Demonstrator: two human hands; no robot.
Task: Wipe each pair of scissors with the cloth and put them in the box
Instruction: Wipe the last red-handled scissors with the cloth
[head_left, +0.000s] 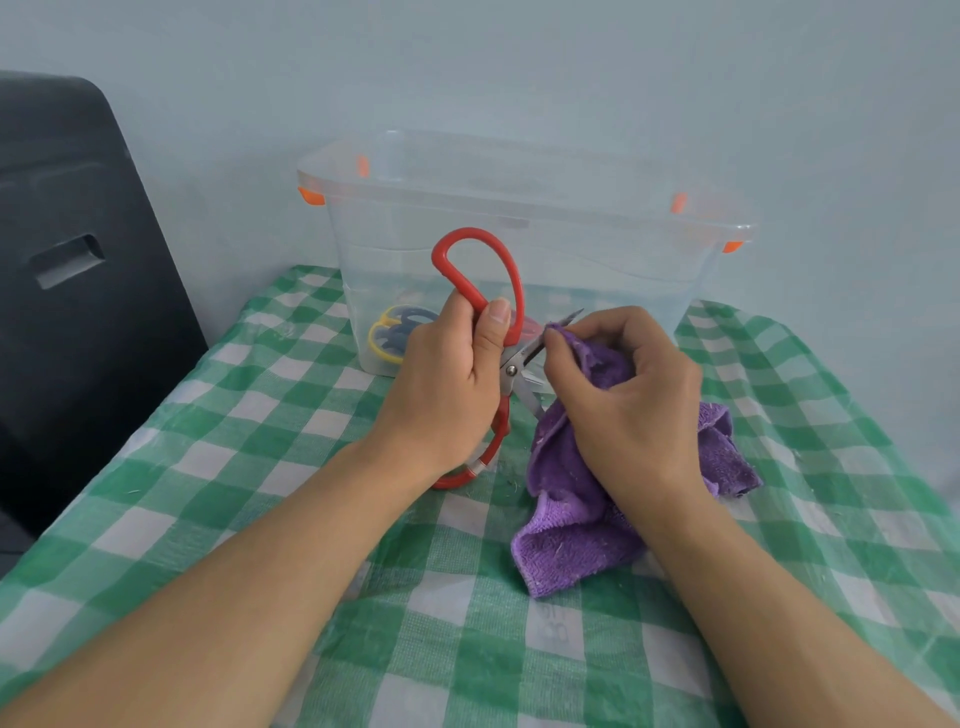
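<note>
The left hand (447, 384) is gripping the red-handled scissors (485, 291) just in front of the clear plastic box (519, 228), fingers curled round the handle shanks near the pivot, thumb lying up along one handle. The scissors are standing open: one red loop is sticking up in front of the box's near wall, the other is pointing down below the hand, apparently touching the cloth-covered table. The two blades are spreading toward the right, one angled up toward the box, one angled down.

The right hand (628, 395) is pinching a fold of the purple cloth (576, 525) around the upper blade, fingers curled on the fabric, blade tip poking out past the cloth toward the box. The rest of the cloth is hanging down and bunching on the green-and-white checked tablecloth (311, 467), in front of the box and right of the scissors.

Inside the box, at its near left corner, another pair of scissors (395, 332) with yellow and blue handles is lying on the bottom, partly hidden behind the left hand. The box is standing open-topped at the far side of the tablecloth, orange clips on its rim corners. A black chair (78, 270) is standing left of the box, well apart from it, off the tablecloth.
</note>
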